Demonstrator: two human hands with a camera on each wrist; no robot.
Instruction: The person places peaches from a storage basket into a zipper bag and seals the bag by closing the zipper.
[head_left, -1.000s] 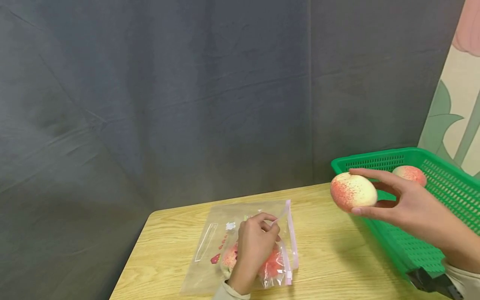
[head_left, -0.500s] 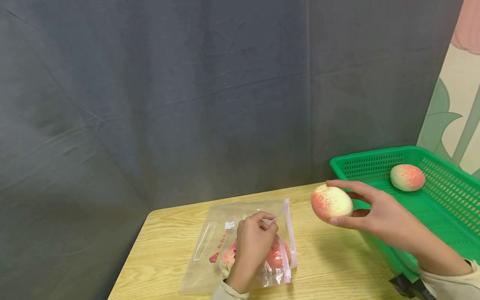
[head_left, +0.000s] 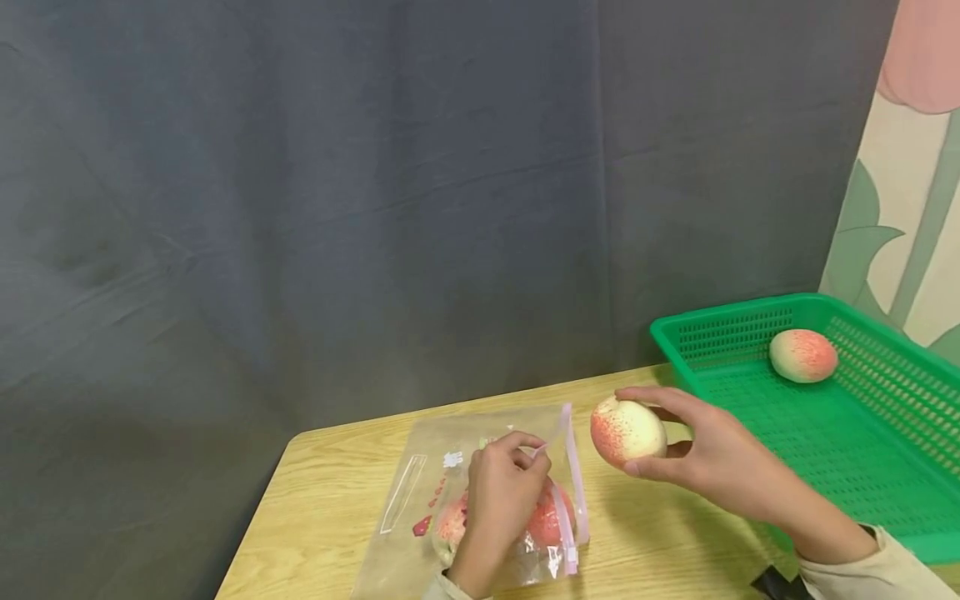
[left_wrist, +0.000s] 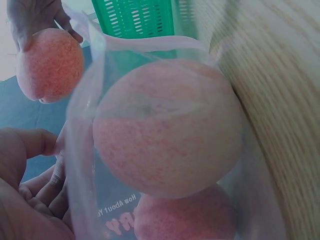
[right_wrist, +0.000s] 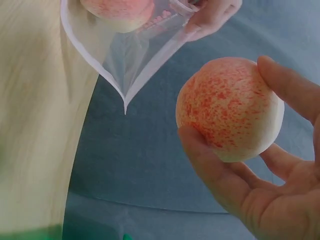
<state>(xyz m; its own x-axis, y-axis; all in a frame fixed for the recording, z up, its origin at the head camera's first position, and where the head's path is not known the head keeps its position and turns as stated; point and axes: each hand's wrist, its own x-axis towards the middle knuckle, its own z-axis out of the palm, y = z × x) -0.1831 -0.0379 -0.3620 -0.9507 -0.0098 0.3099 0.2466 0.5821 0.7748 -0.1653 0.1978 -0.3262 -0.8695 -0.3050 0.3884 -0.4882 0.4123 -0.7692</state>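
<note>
My right hand (head_left: pixel 720 454) grips a cream and red peach (head_left: pixel 628 432) between thumb and fingers, held up just right of a clear zip bag (head_left: pixel 408 508). With the left hand (head_left: pixel 506 492) I pinch the upper edge of the bag's mouth. In the left wrist view the pink-edged mouth gapes, and one peach (left_wrist: pixel 170 135) lies inside with another peach (left_wrist: pixel 185 215) behind it. The right wrist view shows the held peach (right_wrist: pixel 227 110) level with the spread opening, apart from it. The bag lies on its side on the wooden table (head_left: pixel 315 492).
A green plastic basket (head_left: pixel 795 433) stands at the right of the table, with one peach (head_left: pixel 802 356) in its far corner. A dark grey cloth (head_left: pixel 450 208) hangs behind the table. A wall with a painted flower (head_left: pixel 926 58) is at the far right.
My right hand has carried the peach leftward and a little down, from over the basket's edge to near the bag's mouth. The left hand keeps its pinch on the bag.
</note>
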